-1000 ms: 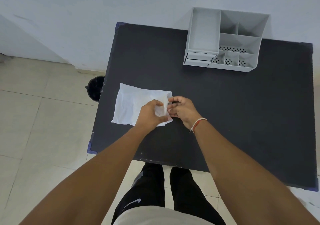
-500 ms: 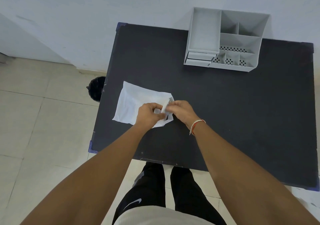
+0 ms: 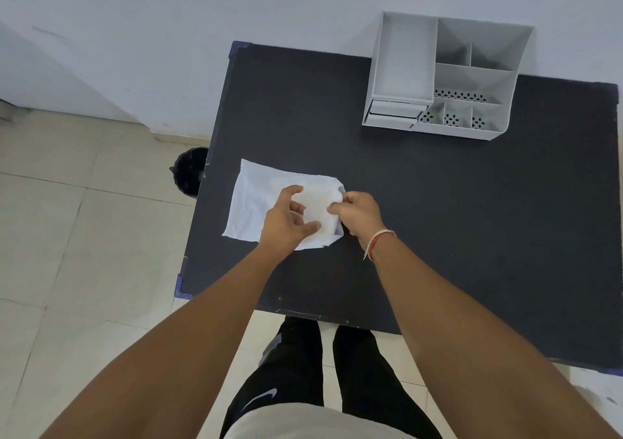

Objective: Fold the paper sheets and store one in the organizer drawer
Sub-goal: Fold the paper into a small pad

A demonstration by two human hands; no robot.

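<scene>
A white paper sheet lies flat on the left part of the black table. On its right end rests a smaller folded white sheet. My left hand grips the folded sheet's left side between thumb and fingers. From the right, my right hand pinches its right edge. The grey desk organizer stands at the table's far edge, its small drawer at the front left looking nearly closed.
A white wall runs right behind the organizer. A dark bin stands on the tiled floor off the table's left edge. My legs are at the table's near edge. Bare black tabletop lies to the right of my hands.
My hands turned the small folded sheet and laid it out wider between them. The left thumb has spread toward the far side; the large sheet below has stayed put.
</scene>
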